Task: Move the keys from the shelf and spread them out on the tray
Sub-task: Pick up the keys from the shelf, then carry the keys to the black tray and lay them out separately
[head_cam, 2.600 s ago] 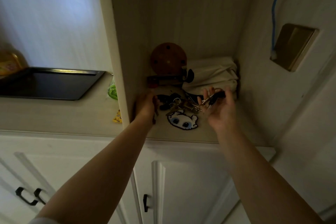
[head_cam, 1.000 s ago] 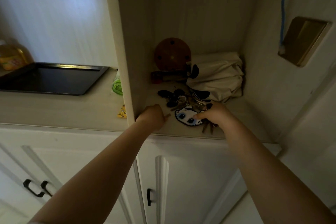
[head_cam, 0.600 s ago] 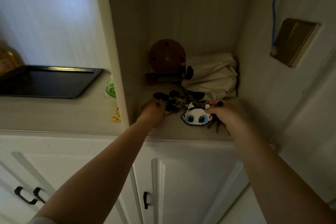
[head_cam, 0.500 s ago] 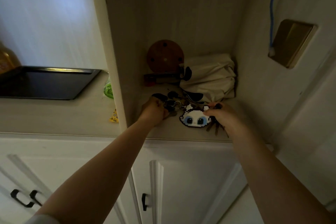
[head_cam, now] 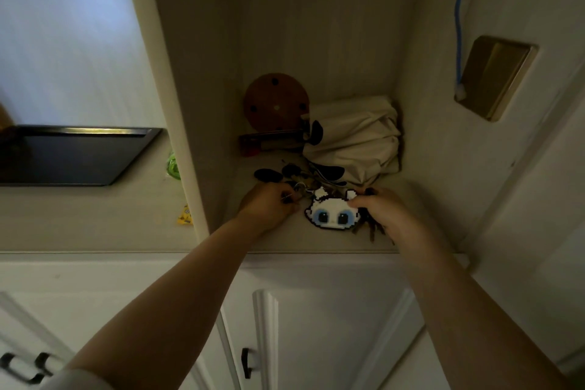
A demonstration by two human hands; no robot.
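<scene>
The keys (head_cam: 304, 191) lie tangled on the shelf (head_cam: 285, 239). Left hand (head_cam: 269, 206) pinches a ring; right hand (head_cam: 381, 210) seems clamped on another bunch. Snagged together, some may drop before reaching the tray (head_cam: 95, 155).

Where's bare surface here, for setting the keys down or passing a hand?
Free: the black tray, nothing visible on it; the counter strip in front of it; the shelf's right front corner. Crowded: the shelf back, with wooden disc, cloth bag and keys by both hands.
</scene>
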